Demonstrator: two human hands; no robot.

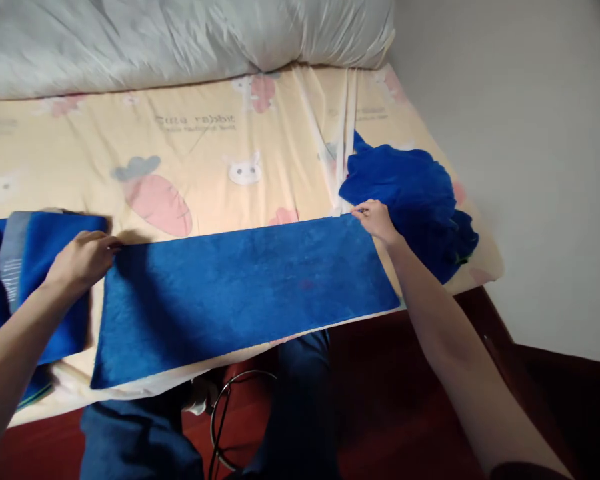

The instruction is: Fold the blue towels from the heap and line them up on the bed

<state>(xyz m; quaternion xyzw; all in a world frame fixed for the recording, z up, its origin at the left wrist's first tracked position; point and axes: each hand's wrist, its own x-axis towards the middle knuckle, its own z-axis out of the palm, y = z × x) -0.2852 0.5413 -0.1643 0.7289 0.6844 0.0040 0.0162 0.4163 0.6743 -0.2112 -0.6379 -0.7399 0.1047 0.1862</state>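
Note:
A blue towel (250, 287) lies flat as a long rectangle along the bed's near edge. My left hand (85, 257) pinches its far left corner, with the fingers closed. At the far right corner, my right hand (375, 219) grips the cloth between thumb and fingers. Just beyond that hand sits a crumpled heap of blue cloth (405, 193). Beneath and beside my left forearm are folded blue cloths (55, 227), one with a grey band carrying pale marks.
The bed has a cream sheet (205, 173) printed with carrots and rabbit faces. A rolled pale grey quilt (180, 40) lies across the back. A white wall (520, 167) rises at the right. Below the bed edge are a dark red floor and a metal ring (219, 400).

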